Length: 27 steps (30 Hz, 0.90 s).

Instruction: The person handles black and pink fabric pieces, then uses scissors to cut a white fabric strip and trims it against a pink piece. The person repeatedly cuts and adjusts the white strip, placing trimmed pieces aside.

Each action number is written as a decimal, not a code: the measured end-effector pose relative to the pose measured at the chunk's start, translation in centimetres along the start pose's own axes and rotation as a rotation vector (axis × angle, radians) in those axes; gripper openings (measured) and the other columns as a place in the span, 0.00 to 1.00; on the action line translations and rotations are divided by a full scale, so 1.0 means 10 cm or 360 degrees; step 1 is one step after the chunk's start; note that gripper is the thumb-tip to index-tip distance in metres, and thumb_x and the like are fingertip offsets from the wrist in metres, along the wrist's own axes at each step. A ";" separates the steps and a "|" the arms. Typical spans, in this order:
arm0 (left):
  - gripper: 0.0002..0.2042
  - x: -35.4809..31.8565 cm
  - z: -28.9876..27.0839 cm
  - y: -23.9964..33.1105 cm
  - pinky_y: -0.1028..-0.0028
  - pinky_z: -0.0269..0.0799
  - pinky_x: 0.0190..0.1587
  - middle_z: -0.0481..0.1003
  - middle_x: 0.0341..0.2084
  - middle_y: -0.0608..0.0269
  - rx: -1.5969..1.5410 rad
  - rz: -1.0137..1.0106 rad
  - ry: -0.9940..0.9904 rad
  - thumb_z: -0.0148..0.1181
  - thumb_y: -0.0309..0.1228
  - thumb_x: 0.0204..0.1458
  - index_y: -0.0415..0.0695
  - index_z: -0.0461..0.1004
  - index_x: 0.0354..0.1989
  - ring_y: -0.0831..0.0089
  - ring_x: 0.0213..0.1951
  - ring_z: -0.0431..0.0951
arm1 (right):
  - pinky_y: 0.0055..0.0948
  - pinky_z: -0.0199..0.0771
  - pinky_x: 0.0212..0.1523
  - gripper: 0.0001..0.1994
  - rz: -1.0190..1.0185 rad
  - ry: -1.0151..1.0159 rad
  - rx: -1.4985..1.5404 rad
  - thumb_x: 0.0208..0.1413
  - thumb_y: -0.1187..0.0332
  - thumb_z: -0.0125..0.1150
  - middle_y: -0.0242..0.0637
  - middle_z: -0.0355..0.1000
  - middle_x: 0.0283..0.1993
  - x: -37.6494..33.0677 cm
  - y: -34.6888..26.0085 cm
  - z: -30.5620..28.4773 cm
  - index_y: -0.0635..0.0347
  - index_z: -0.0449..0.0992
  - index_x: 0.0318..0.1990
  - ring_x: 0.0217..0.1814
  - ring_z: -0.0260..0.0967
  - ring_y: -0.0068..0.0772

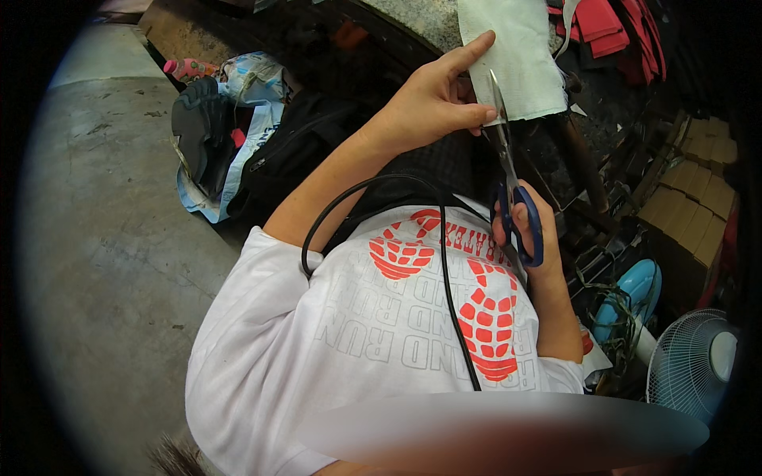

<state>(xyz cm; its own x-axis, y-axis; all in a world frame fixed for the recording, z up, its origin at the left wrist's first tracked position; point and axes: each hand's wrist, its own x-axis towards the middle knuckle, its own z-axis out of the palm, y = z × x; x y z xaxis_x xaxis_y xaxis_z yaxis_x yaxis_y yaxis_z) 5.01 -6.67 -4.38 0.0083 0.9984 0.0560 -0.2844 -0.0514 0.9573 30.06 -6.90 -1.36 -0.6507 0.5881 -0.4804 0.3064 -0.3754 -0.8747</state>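
A pale, whitish-green piece of cloth (530,67) with a frayed right edge hangs at the top, right of centre. My left hand (425,103) grips its left edge low down, the thumb lying over the front and the index finger stretched up along it. In my right hand (549,230) is a pair of scissors (508,163) with dark blue handles, my fingers through the loops. Its blades point away from me, and one lies over the cloth beside my left thumb. Whether the other blade is behind the cloth I cannot tell.
Red and black pieces of material (599,32) lie at the far right. Bundled brown cardboard (690,190) and a fan (690,361) stand on the right. To the left, a bag (218,202) holds dark sole-shaped pieces beside a pink bottle (189,70). A black cable (444,293) crosses my shirt.
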 end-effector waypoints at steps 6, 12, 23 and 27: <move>0.41 0.00 0.03 0.02 0.76 0.81 0.41 0.73 0.52 0.58 0.0032 0.0033 -0.0027 0.66 0.20 0.54 0.47 0.51 0.76 0.76 0.42 0.78 | 0.20 0.65 0.28 0.30 -0.0257 -0.0022 -0.0072 0.62 0.38 0.54 0.32 0.68 0.23 0.03 0.05 0.05 0.63 0.69 0.40 0.23 0.65 0.20; 0.42 0.00 0.09 0.04 0.74 0.81 0.42 0.74 0.48 0.53 0.0097 0.0101 -0.0019 0.66 0.22 0.53 0.43 0.48 0.76 0.72 0.42 0.79 | 0.18 0.64 0.26 0.27 -0.0137 0.0036 0.0077 0.63 0.41 0.55 0.31 0.68 0.22 -0.01 0.04 0.05 0.62 0.69 0.39 0.21 0.64 0.18; 0.43 0.05 0.06 -0.01 0.76 0.81 0.43 0.68 0.55 0.49 0.0172 0.0069 0.0144 0.67 0.20 0.50 0.30 0.48 0.73 0.71 0.43 0.78 | 0.18 0.65 0.26 0.25 -0.0198 0.0032 -0.0081 0.65 0.43 0.55 0.32 0.69 0.22 0.05 0.05 0.03 0.62 0.69 0.38 0.20 0.66 0.20; 0.44 0.05 0.10 -0.02 0.77 0.80 0.43 0.63 0.60 0.50 0.0257 0.0120 0.0148 0.65 0.19 0.49 0.30 0.46 0.73 0.70 0.44 0.78 | 0.19 0.66 0.27 0.28 -0.0252 0.0029 -0.0054 0.65 0.40 0.51 0.33 0.69 0.23 0.11 0.05 0.02 0.62 0.69 0.38 0.22 0.67 0.20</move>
<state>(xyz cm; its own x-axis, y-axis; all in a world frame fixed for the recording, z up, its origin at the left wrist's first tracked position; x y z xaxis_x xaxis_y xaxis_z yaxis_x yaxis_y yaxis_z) 6.03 -6.23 -4.26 -0.0977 0.9891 0.1103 -0.1235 -0.1220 0.9848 29.35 -6.65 -2.34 -0.6801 0.6511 -0.3370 0.2245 -0.2527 -0.9411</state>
